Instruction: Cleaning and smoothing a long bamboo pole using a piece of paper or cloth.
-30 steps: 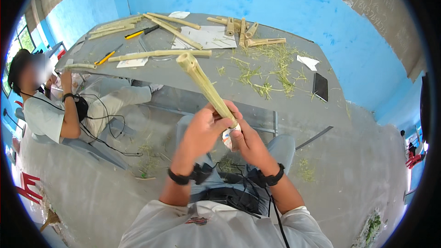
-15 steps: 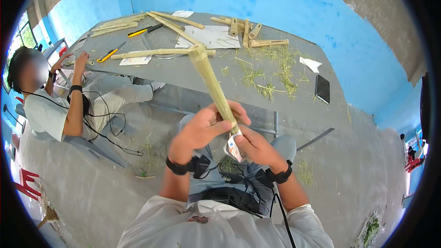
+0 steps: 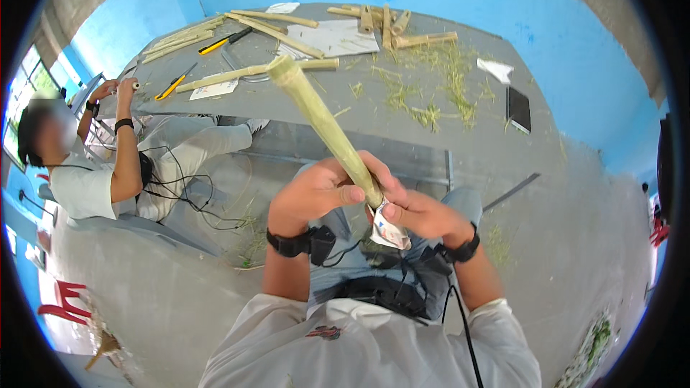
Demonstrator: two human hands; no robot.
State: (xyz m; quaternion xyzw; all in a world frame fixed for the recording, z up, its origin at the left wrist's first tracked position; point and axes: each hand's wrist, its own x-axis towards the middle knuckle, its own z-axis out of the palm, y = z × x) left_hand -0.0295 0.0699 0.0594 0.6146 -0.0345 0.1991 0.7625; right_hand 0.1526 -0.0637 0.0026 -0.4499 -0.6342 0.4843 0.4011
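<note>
left hand (image 3: 316,194) closed around the lower part of a pale green bamboo stalk (image 3: 323,126), thumb laid across the shaft, black wrist strap just behind. right hand (image 3: 420,212) closed too, gripping the stalk's near end together with a crumpled piece of paper (image 3: 390,231) pressed under the fingers; black strap on that wrist as well. stalk tilted up and away from both hands, cut end pointing toward the far left, held in the air above the lap, well apart from the grey table (image 3: 445,144).

beyond the hands, on the table: more cut bamboo lengths (image 3: 255,72) lying flat, a cluster of short bamboo pieces (image 3: 388,25) farther off, a white sheet of paper (image 3: 334,37) between them. green shavings (image 3: 431,93) scattered ahead and to the right of the right hand. dark flat phone (image 3: 518,109) farther right, near the table edge, with a scrap of white paper (image 3: 496,70) beyond it. yellow-handled cutters (image 3: 174,85) (image 3: 224,41) far ahead to the left.

far left of the left hand: a second person (image 3: 108,172) seated at the table's side, both arms raised to its edge, cables trailing over the lap. red plastic chair (image 3: 61,302) low at left, behind that person.
</note>
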